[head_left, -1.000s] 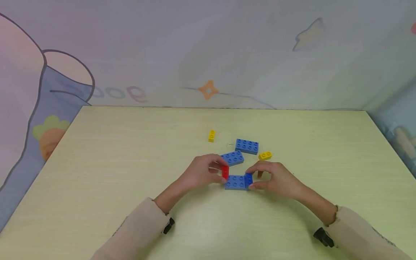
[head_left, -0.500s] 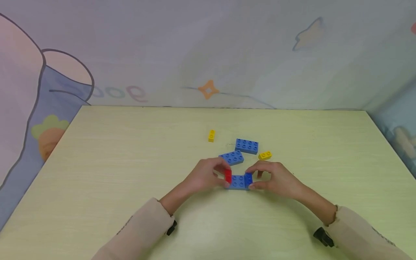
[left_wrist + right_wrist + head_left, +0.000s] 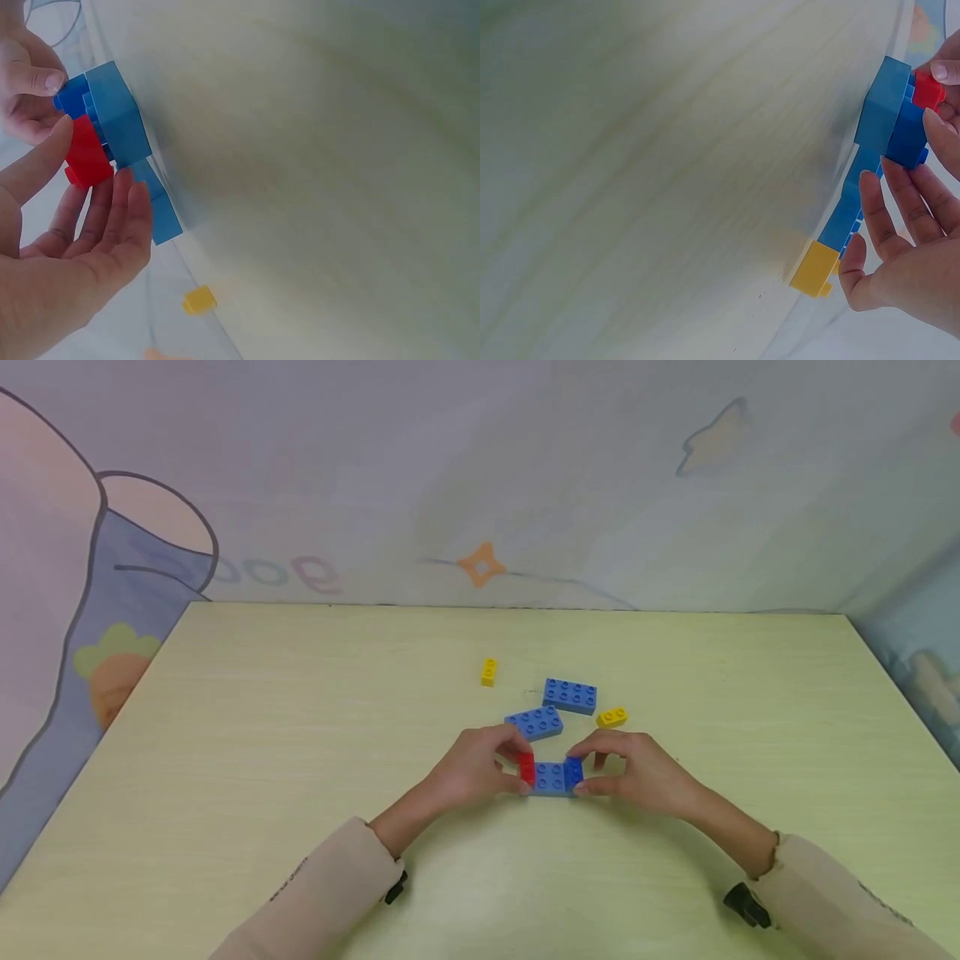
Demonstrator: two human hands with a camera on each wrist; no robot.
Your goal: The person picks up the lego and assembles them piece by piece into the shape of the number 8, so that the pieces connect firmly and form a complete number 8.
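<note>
My left hand [image 3: 474, 766] pinches a small red brick [image 3: 527, 769] between thumb and fingers at the left end of a light blue brick [image 3: 550, 779]. In the left wrist view the red brick [image 3: 89, 153] stands over the blue studs, and a narrow gap shows between them. At the other end my right hand [image 3: 637, 772] pinches a small dark blue brick [image 3: 573, 771]. Seen from the right wrist, that dark blue brick [image 3: 906, 135] sits against the light blue one [image 3: 883, 105]. Both hands' fingertips lie close to the light blue brick, which lies on the table.
Two more light blue bricks, one [image 3: 536, 723] just behind the left fingers and one [image 3: 570, 695] farther back, lie on the pale table [image 3: 300, 710]. Small yellow bricks lie at the back [image 3: 488, 672] and beyond the right hand [image 3: 612, 717]. A printed cloth [image 3: 585, 485] hangs behind.
My left hand has moved slightly right with the red brick, bringing it from the light blue brick's left edge to over its end studs. The right hand has stayed put.
</note>
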